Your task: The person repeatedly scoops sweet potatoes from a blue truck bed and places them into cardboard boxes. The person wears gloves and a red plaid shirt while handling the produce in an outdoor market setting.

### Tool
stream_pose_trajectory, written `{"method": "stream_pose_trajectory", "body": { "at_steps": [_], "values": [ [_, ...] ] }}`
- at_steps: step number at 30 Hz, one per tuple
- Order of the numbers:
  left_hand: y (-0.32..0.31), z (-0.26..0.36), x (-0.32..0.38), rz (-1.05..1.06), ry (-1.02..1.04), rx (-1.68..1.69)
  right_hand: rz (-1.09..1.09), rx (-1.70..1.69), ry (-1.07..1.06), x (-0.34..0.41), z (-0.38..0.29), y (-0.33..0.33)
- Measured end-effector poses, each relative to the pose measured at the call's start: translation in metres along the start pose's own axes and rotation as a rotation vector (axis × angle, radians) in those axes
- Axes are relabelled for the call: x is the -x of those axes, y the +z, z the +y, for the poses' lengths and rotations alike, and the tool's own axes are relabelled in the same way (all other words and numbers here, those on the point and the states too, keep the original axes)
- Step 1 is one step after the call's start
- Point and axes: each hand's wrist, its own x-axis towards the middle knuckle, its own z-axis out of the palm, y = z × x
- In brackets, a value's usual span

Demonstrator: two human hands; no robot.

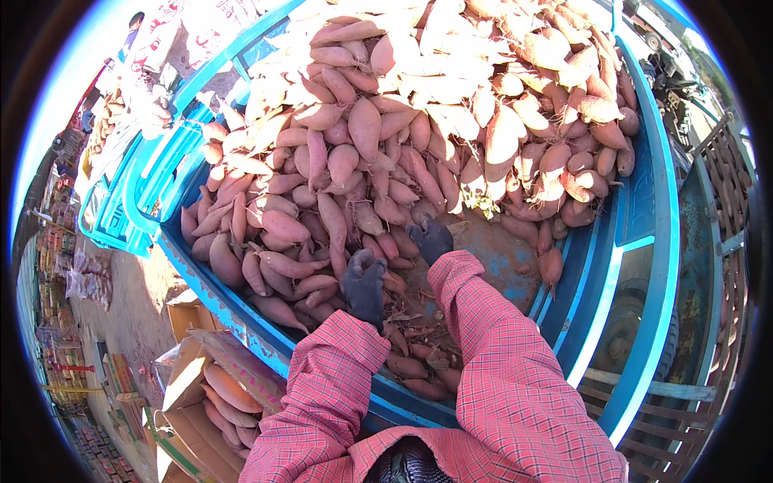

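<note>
A large heap of sweet potatoes (362, 127) fills much of a blue metal truck bed (199, 265) before me. My left hand (364, 287), in a dark glove, is at the heap's near edge with its fingers curled. Just to the right and farther in, my right hand (430, 238), gloved alike, reaches down by several sweet potatoes, its fingers bent. Whether either hand grips one is hidden. More sweet potatoes (416, 368) lie among dry scraps near my forearms. Dusty bed floor (498, 259) shows right of my right hand.
An open cardboard box (187, 374) holding sweet potatoes stands outside the bed at lower left. Blue side rails (655, 253) curve along the right, beside a slatted vehicle side (724, 241). Another person's hand (156, 113) is at upper left. Stacked goods (57, 241) line the far left.
</note>
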Motion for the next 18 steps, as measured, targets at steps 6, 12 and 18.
{"method": "stream_pose_trajectory", "body": {
  "at_steps": [6, 12, 18],
  "values": [
    [-0.004, -0.005, 0.0, 0.009, 0.04, 0.019, 0.03, -0.002, 0.082, -0.145, -0.152, 0.006],
    [0.011, 0.006, 0.001, 0.056, 0.0, 0.092, -0.101, -0.082, 0.162, -0.163, -0.113, -0.005],
    [0.004, 0.003, -0.003, 0.065, -0.1, 0.393, -0.538, -0.916, 0.152, 0.005, -0.085, -0.032]
  ]
}}
